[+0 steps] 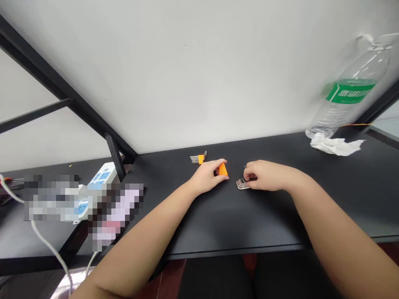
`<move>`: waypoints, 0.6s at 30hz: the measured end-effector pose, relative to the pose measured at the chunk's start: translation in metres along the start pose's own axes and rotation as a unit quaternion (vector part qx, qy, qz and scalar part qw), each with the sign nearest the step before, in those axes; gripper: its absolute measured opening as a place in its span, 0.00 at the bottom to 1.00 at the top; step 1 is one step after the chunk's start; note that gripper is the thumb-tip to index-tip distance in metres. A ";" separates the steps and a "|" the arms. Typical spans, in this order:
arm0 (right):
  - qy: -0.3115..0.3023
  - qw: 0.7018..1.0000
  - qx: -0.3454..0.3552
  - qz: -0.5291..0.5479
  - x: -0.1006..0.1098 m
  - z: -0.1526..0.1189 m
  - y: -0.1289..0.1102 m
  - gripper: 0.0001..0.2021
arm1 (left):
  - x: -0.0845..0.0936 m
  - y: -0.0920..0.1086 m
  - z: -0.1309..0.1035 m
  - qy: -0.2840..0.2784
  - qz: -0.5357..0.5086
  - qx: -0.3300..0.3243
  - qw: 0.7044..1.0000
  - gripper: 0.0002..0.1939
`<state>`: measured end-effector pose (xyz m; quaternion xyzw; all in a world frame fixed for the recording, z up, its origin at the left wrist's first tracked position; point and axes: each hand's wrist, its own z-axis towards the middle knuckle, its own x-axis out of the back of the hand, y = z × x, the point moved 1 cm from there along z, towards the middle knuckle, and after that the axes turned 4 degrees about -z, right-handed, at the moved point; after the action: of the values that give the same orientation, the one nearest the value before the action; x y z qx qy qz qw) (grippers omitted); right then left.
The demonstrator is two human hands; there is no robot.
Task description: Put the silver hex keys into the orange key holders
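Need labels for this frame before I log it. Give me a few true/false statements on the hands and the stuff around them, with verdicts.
1. The left hand grips an orange piece between thumb and fingers. True.
2. The right hand is raised well away from the bent metal keys. False: its fingers are on them, at the black table.
3. An orange holder with metal keys lies between the left hand and the wall. True.
4. The bottle has a red label. False: the label is green.
5. The white tissue lies between the two hands. False: it lies by the foot of the bottle.
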<state>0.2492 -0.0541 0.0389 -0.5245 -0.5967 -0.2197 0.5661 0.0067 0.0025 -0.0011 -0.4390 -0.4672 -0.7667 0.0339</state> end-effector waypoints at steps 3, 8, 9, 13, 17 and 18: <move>-0.006 1.000 0.000 0.004 -0.004 0.002 -0.006 0.06 | -0.001 -0.001 0.001 -0.011 -0.002 0.015 1.000 0.26; 0.032 0.999 0.020 -0.029 -0.010 0.009 -0.007 0.05 | -0.002 -0.003 0.000 -0.001 -0.009 0.021 1.000 0.27; 0.039 0.998 0.021 -0.036 -0.011 0.010 -0.007 0.06 | -0.002 -0.003 0.000 0.001 -0.008 0.019 1.000 0.27; 0.074 0.996 0.019 -0.054 -0.009 0.009 -0.011 0.08 | -0.001 -0.004 0.000 0.004 0.003 0.013 1.000 0.27; 0.078 0.993 0.032 -0.078 -0.007 0.007 -0.018 0.05 | 0.000 -0.002 0.001 0.007 0.002 0.006 1.000 0.26; 0.069 0.993 0.035 -0.086 -0.008 0.007 -0.020 0.05 | 0.000 -0.002 0.001 0.009 -0.002 0.006 1.000 0.26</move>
<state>0.2274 -0.0580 0.0367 -0.4349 -0.6060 -0.2822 0.6033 0.0063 0.0042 -0.0020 -0.4306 -0.4728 -0.7678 0.0391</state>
